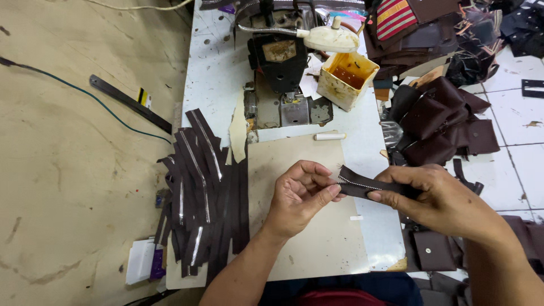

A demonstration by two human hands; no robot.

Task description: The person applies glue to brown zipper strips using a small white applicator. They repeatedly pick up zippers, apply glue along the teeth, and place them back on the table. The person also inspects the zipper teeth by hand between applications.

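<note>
Fingers of both hands are pinching one dark brown zipper strip above the counter. My left hand is closing thumb and forefinger on the strip's near end; my right hand is closing its fingers round the other end, thumb on top. Silver teeth are showing along the strip between the two grips. The strip is hanging clear of the beige board below it, not touching it.

I am judging the step as inspecting or aligning the strip's end before it goes to the sewing machine, which is sitting further back on the counter. Whether a slider is fitted, I cannot tell.

A fan of like zippers is lying to my left, spilling over the counter's edge. Brown pouches are piling up to my right. A yellow tub is standing beside the machine.

The next move is calling for a steady pinch at both ends, keeping the tape flat and untwisted.
</note>
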